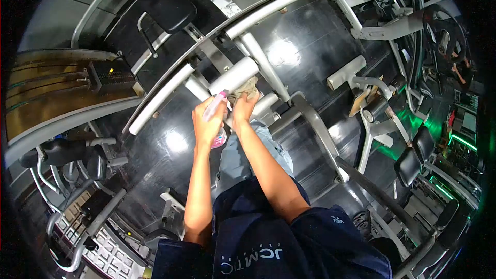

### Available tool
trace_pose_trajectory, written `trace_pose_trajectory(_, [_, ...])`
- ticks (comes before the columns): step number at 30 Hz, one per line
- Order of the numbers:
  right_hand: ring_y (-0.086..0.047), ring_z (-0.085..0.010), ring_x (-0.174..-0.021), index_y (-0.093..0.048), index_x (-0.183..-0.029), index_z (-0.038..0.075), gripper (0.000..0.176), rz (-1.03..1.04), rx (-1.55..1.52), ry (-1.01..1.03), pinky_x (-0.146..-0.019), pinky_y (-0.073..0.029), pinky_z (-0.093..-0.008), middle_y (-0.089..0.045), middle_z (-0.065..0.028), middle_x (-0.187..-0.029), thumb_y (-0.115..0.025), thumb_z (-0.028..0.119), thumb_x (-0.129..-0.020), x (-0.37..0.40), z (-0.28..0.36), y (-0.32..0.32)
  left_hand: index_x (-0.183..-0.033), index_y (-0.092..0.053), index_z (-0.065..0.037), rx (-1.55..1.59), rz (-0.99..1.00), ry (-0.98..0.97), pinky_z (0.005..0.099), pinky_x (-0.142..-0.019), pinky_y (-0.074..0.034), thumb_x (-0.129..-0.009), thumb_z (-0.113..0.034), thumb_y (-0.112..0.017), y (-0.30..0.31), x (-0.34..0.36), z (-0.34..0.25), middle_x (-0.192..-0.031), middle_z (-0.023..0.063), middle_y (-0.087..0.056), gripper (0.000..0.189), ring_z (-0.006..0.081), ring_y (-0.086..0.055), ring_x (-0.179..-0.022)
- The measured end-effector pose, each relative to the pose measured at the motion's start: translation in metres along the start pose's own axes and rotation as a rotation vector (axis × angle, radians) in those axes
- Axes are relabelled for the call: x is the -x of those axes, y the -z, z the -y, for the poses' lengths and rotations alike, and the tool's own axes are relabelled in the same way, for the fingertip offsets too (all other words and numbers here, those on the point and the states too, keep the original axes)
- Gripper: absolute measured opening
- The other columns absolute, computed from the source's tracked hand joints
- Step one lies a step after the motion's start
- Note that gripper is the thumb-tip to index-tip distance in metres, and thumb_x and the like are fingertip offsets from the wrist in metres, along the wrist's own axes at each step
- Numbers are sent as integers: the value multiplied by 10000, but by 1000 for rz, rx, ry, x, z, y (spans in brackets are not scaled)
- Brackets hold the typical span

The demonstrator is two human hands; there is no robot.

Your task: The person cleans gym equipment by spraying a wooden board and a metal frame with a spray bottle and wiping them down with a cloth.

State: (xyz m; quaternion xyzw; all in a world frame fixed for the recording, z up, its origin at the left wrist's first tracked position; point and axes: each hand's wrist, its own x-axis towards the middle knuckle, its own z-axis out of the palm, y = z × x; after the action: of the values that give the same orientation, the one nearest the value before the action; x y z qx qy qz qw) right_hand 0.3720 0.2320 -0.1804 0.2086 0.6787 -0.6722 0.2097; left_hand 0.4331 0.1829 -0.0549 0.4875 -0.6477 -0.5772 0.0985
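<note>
My left hand (206,125) is wrapped round a spray bottle (217,140) with a pink and white head; its pink lower part shows below the hand. Just to the right, my right hand (243,109) grips a crumpled beige cloth (245,89). The cloth lies against the silver-grey metal frame (233,75) of a gym machine, close to the bottle's nozzle. Both hands are near each other in front of my body, and the fingers of the right hand are partly hidden by the cloth.
A black padded seat (173,13) stands beyond the frame at the upper left. To the left is a weight stack (111,76). A bent metal tube (315,124) runs close on my right, with another machine's grey post (346,71) farther right. The dark floor (294,54) reflects lights.
</note>
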Motion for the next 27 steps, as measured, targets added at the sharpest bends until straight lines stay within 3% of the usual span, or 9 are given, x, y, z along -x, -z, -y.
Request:
trace_pose_trajectory(6, [-504, -345, -1216, -338, -1370, 16, 455, -109, -237, -333, -1006, -425, -439, -440, -225, -1405, -408, 66, -923, -35, -11, -23, -885, -686, 17, -36, 107, -58, 255, -433, -434, -849, -127, -612, 4, -20, 9, -707, 74, -666, 166, 102, -565, -475])
trace_pose_trajectory(8, [-607, -284, -1053, -498, -1242, -5, 346, -402, -317, -560, -884, -519, -393, -577, -165, -1233, -414, 30, -908, -57, -34, -29, -884, -687, 17, -81, 163, -115, 246, -429, -426, -833, -107, -614, 4, -26, 16, -702, 71, -664, 153, 93, -561, -475])
trace_pose_trajectory(10, [-555, -296, -1180, -438, -1364, 36, 443, -308, -381, -655, -963, -484, -405, -537, -180, -1344, -465, 115, -928, -107, -109, -12, -879, -686, 18, -58, 185, -94, 243, -424, -421, -826, -103, -618, 6, -25, 13, -699, 68, -663, 149, 88, -553, -468])
trace_pose_trajectory(13, [-602, -292, -1109, -555, -1237, 13, 324, -270, -300, -784, -965, -501, -440, -568, -144, -1308, -418, 77, -951, -140, -158, 2, -867, -684, 20, -5, 210, -42, 237, -416, -411, -818, -100, -623, 8, -25, 6, -691, 62, -662, 143, 81, -538, -450])
trace_pose_trajectory(14, [-602, -292, -1109, -555, -1237, 13, 324, -273, -288, -795, -965, -501, -440, -568, -144, -1308, -418, 77, -951, -139, -170, 3, -860, -682, 21, 25, 211, -11, 235, -413, -406, -817, -100, -624, 9, -25, 6, -687, 59, -661, 141, 79, -530, -440])
trace_pose_trajectory(18, [-603, -277, -1116, -539, -1326, 56, 414, -312, -430, -745, -917, -520, -406, -580, -130, -1307, -498, 231, -952, -74, -75, -16, -850, -682, 18, 72, 244, 44, 235, -407, -396, -811, -104, -630, 13, -30, 12, -684, 58, -663, 138, 83, -522, -427])
trace_pose_trajectory(20, [-605, -307, -1098, -530, -1292, 6, 394, -130, -602, -541, -929, -521, -439, -566, -181, -1282, -476, 183, -945, -53, -49, -12, -831, -683, 17, -5, 273, -14, 238, -408, -392, -806, -105, -634, 16, -31, 15, -689, 63, -670, 134, 86, -526, -427])
trace_pose_trajectory(23, [-619, -315, -1076, -526, -1276, -20, 390, -254, -565, -568, -938, -522, -472, -571, -178, -1273, -463, 193, -955, -51, -39, -14, -815, -683, 19, -37, 287, -24, 241, -418, -397, -799, -108, -641, 18, -31, 11, -692, 68, -674, 135, 86, -525, -428])
trace_pose_trajectory(27, [-628, -328, -1058, -533, -1260, -20, 383, -192, -438, -692, -916, -536, -483, -581, -183, -1251, -439, 214, -971, -79, -84, -20, -806, -681, 23, -75, 278, -76, 240, -431, -406, -795, -105, -641, 18, -33, 18, -693, 68, -675, 135, 84, -528, -432])
